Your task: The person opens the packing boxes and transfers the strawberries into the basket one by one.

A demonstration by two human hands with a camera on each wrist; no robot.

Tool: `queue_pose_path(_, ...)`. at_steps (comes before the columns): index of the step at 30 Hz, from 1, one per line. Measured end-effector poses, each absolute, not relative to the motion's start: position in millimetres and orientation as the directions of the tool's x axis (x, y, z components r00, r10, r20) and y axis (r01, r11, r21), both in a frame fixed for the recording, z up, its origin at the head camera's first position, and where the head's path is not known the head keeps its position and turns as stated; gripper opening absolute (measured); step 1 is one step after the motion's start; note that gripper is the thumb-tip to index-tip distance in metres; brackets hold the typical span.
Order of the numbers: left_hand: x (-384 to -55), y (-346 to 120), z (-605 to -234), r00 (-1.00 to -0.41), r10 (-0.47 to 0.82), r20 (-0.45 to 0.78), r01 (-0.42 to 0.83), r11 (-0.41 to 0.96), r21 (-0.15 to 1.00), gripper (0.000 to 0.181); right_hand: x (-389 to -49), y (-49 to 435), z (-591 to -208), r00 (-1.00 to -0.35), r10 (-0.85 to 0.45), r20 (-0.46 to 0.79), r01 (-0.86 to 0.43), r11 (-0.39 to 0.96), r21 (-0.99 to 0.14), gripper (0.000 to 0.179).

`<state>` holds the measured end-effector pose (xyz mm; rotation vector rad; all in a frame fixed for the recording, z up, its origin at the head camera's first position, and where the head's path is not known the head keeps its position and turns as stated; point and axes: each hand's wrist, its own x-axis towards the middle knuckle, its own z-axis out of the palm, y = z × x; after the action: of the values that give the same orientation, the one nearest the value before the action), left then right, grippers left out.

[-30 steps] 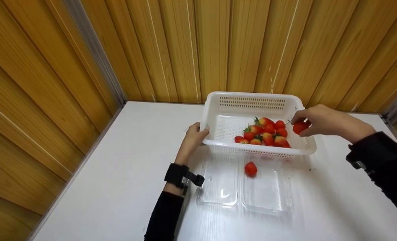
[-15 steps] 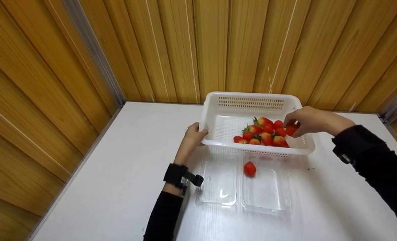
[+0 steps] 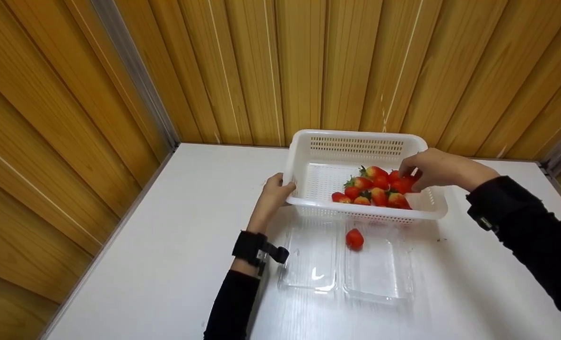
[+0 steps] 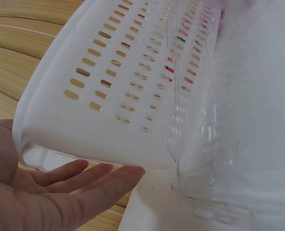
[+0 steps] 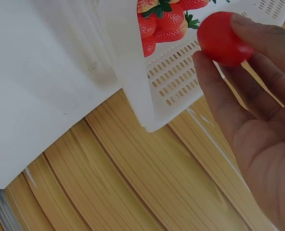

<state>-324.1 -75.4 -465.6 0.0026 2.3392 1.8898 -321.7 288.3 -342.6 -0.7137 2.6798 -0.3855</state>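
A white plastic basket (image 3: 318, 206) with slotted walls holds several strawberries (image 3: 378, 196) toward its right side. My left hand (image 3: 275, 190) grips its left rim, thumb on top; in the left wrist view, the fingers (image 4: 106, 185) reach beneath the rim. Over the basket's right part, my right hand (image 3: 438, 169) pinches a red strawberry (image 5: 223, 39) between thumb and fingertips, close to the others. In the head view the hand partly hides that strawberry. In front stands a clear plastic clamshell box (image 3: 375, 278), spread open, with one strawberry (image 3: 354, 239) in its right half.
The basket and box stand on a white table (image 3: 176, 264). Behind rises a wood-patterned wall (image 3: 299, 71), with another along the left side. Small dark bits (image 3: 441, 239) lie on the table right of the box.
My right hand has moved left from the basket's right rim, bringing the strawberry in beside the others. The left hand stays on the left rim, and the box has not moved.
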Motion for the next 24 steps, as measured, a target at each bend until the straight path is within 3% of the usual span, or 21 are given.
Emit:
queue_pose_path(17, -323, -75, -466, -0.992, 0.099, -0.082, -0.062, 0.191, 0.98, 0.039, -311, 287, -345, -0.802, -0.553, -0.225, -0.457, 0.812, -0.363, 0.024)
queue_pose_path(24, -323, -75, -465, -0.992, 0.103, -0.075, -0.055, 0.179, 0.982, 0.039, -289, 259, -344, -0.744, -0.649, -0.159, -0.571, 0.741, -0.353, 0.01)
